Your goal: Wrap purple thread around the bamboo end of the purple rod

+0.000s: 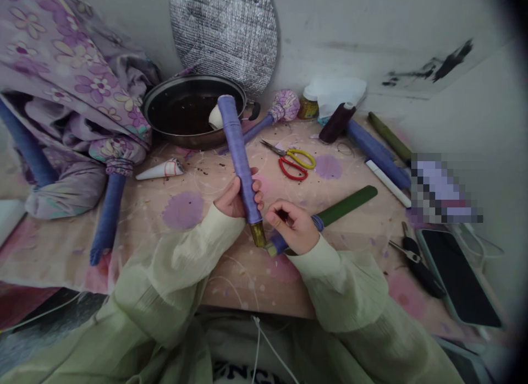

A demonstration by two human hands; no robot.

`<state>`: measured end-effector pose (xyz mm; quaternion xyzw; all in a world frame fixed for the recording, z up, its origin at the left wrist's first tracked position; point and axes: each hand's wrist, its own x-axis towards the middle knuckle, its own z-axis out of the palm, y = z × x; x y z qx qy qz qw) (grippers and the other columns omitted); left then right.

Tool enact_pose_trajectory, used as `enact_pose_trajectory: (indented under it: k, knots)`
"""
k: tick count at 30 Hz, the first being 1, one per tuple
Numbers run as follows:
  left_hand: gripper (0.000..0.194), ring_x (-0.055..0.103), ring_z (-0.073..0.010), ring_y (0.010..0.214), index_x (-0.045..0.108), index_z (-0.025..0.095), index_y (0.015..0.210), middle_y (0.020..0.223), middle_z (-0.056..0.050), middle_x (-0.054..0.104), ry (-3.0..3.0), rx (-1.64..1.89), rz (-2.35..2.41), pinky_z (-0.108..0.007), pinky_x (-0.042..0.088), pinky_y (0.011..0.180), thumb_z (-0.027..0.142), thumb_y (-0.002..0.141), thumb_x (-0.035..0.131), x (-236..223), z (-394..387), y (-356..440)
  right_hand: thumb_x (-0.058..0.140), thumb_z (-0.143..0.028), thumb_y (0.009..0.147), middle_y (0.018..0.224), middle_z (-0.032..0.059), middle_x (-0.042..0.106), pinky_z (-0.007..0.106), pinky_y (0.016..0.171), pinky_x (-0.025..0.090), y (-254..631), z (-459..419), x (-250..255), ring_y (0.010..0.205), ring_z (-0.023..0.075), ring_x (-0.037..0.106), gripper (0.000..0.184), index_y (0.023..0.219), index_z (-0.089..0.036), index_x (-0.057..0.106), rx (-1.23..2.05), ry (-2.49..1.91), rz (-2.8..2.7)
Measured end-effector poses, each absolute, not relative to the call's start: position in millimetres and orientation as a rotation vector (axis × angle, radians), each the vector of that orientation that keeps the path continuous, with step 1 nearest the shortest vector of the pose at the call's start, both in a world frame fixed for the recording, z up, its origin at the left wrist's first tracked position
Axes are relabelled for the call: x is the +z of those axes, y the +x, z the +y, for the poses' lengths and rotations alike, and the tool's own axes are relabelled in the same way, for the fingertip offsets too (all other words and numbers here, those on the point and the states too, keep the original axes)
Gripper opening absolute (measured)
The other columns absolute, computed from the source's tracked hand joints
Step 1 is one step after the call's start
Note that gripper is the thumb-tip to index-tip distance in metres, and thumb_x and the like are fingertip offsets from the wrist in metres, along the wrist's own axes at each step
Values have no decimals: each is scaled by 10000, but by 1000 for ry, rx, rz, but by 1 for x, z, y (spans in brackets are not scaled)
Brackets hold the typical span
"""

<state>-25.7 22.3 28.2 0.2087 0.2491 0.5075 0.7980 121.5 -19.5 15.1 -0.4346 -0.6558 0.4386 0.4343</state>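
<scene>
My left hand (239, 194) is wrapped round a stick bound in purple fabric (240, 147), which stands tilted with its bare, brownish-gold end low. My right hand (295, 225) is closed, thumb against curled fingers, just right of that lower end; whatever it pinches is too small or hidden to make out. Beneath the right hand lies a green stick (348, 204), partly wrapped in purple near its lower end. Scissors (295, 159) with one yellow and one red handle lie beyond my hands, blades partly apart.
A dark pan (165, 135) sits at the back, before a round silvery pad (225, 37). Purple flowered cloth (61, 59) with wrapped sticks fills the left. At the right are a dark thread spool (336, 124), a jar (308, 104), keys (416, 257) and a phone (457, 276).
</scene>
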Motion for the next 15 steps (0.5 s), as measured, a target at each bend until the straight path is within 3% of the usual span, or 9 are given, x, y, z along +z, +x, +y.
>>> enact_pose_trajectory:
  k: [5,12,15]
  knots:
    - [257,473,-89,498,508,196,992,666,19,487,479,1123,555,-246,393,479,383,899,358,26,22,-26,525,-321,816,656,-2,539,264,566,397,121,-19,14,589,123,481,159,727,-190,520,1083,-1103,-1632]
    - [320,453,-84,498,546,166,971,657,17,462,400,1164,533,-242,370,459,399,904,336,29,20,-26,526,-305,812,636,-1,536,261,545,388,121,-19,16,569,120,472,154,710,-190,514,1051,-1139,-1668]
    - [249,445,-73,478,541,174,987,642,35,456,423,1158,530,-234,348,440,374,866,454,28,20,-27,528,-320,814,644,2,545,264,555,395,121,-19,15,579,124,481,164,714,-190,522,1057,-1141,-1669]
